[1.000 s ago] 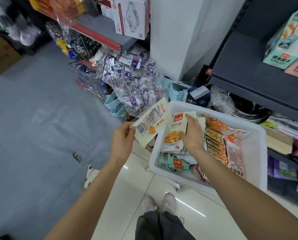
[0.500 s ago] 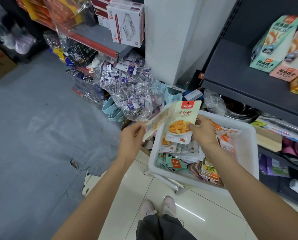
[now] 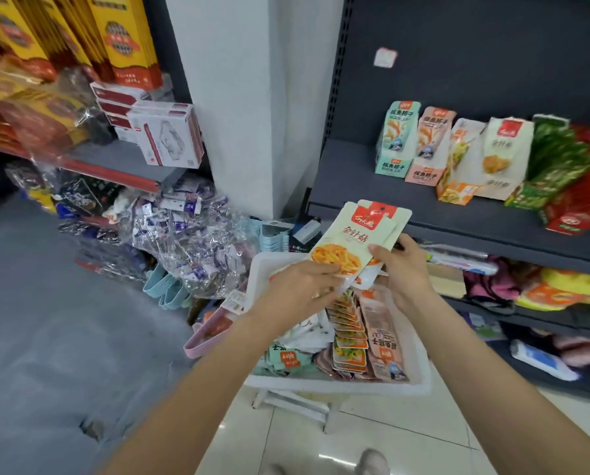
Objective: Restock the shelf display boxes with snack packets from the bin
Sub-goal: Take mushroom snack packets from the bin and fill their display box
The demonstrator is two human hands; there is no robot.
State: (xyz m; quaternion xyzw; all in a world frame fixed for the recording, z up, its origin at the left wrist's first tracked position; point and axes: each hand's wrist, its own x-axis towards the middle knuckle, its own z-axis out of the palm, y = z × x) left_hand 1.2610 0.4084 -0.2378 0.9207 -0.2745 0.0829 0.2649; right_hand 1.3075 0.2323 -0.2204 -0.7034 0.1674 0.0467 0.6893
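- Both hands are now higher than half a second ago, and the cream snack packets (image 3: 357, 240) they hold are lifted above the white bin (image 3: 420, 382), in front of the edge of the dark shelf (image 3: 406, 200).
- Since the earlier frame the view has also turned up, so the row of display boxes on the shelf shows more fully.
- The left hand (image 3: 302, 289) pinches the lower left corner of the packets, the thumb on the printed front.
- The right hand (image 3: 401, 269) grips the lower right side of the same packets, with fingers curled behind and the thumb in front.
- The packets stand almost upright, a little tilted to the right; at least two layers are seen, one behind the other.
- The front packet has a red label at the top and a picture of orange food in the lower part.
- The bin is under the hands and holds more packets: an orange row (image 3: 350, 337) standing on edge in the middle, a pink packet (image 3: 386, 341) on its right and mint-green packets (image 3: 286, 359) on its left.
- On the shelf the display boxes stand side by side: a mint box (image 3: 396, 138), a pink box (image 3: 430, 147), an orange box (image 3: 458, 166), a cream box (image 3: 502, 159), then green packets (image 3: 554, 162).
- Left of the bin lies a heap of clear plastic bags (image 3: 191, 241) on the floor.
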